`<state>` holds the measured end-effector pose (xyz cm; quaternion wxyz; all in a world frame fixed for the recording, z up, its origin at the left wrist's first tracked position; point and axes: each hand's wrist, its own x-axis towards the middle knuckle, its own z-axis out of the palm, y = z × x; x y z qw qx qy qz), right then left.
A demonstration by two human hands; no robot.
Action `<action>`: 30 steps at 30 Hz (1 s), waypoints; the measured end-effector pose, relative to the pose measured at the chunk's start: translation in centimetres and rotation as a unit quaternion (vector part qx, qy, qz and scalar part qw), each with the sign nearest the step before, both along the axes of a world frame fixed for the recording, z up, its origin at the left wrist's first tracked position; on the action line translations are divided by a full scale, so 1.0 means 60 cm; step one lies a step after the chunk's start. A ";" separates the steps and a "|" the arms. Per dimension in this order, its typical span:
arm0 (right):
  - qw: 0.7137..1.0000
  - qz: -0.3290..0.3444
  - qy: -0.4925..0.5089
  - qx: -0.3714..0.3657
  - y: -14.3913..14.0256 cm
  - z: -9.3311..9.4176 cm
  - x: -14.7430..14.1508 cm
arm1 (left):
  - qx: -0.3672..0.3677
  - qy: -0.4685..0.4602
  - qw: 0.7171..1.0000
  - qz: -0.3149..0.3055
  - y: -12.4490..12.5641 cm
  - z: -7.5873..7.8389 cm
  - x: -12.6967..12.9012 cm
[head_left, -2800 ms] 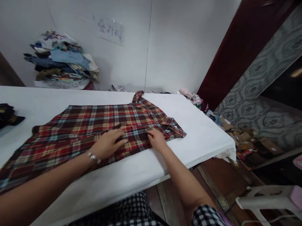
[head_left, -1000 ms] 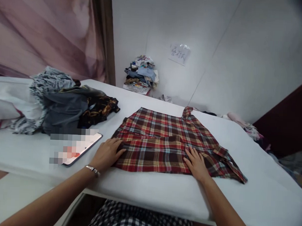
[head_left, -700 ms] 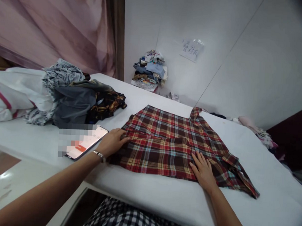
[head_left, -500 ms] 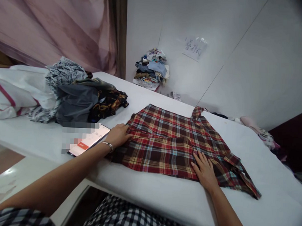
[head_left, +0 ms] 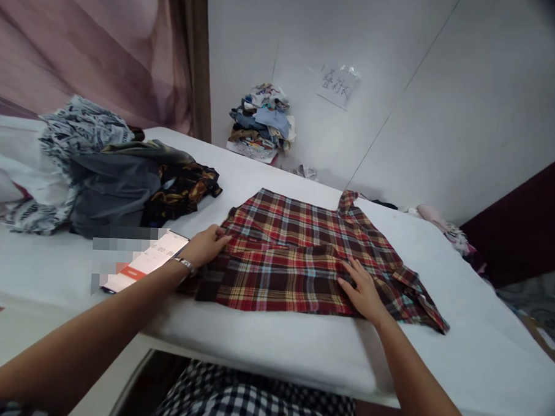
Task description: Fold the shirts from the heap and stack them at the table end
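Note:
A red, brown and yellow plaid shirt (head_left: 274, 275) lies spread on the white-covered table, its near part folded over toward the middle. At the shirt's left edge is my left hand (head_left: 206, 246), fingers bent and closed on the cloth by the fold. My right hand (head_left: 361, 291) rests on the folded layer toward the right, fingers stretched out and apart. The shirt's collar end (head_left: 348, 202) sticks up at the far side, and a sleeve end (head_left: 423, 300) trails off to the right. Close by my left wrist lies a phone (head_left: 153, 261) with a lit screen, partly pixelated.
Crumpled clothes (head_left: 117, 182) are heaped on the left of the table (head_left: 262, 339). Beyond its far edge stands a stack of folded clothes (head_left: 263, 121) by the wall. A paper sign (head_left: 338, 86) hangs above. More garments (head_left: 446, 231) lie past the right edge.
The view has turned a little to the right, so everything sits further left. My left hand's fingers have bent more at the shirt's edge. My right hand has slid slightly up the folded layer.

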<state>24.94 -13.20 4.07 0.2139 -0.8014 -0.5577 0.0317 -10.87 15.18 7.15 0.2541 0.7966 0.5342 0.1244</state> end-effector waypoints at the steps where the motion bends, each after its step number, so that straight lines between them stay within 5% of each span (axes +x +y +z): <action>1: 1.000 0.014 -0.003 0.010 0.009 0.007 -0.011 | -0.015 -0.003 1.000 -0.003 -0.002 0.000 -0.002; 4: 0.998 0.054 -0.016 0.011 0.034 0.020 -0.052 | -0.039 -0.011 0.998 -0.046 -0.024 0.000 -0.009; 9: 0.991 0.122 -0.024 -0.052 0.059 0.026 -0.112 | 0.074 -0.046 0.985 -0.149 -0.064 0.001 -0.018; 13: 0.989 0.116 -0.009 -0.086 0.069 0.026 -0.133 | 0.149 -0.079 0.974 -0.150 -0.033 -0.001 -0.015; 18: 0.987 0.098 -0.009 -0.130 0.070 0.015 -0.145 | 0.108 0.002 0.979 -0.170 0.005 -0.032 -0.016; 24: 0.991 0.105 -0.020 -0.082 0.077 0.016 -0.135 | 0.117 0.095 0.984 -0.098 0.012 0.007 -0.016; 30: 0.988 0.115 -0.050 -0.089 0.105 -0.005 -0.135 | 0.114 0.165 0.979 -0.041 0.072 0.029 0.043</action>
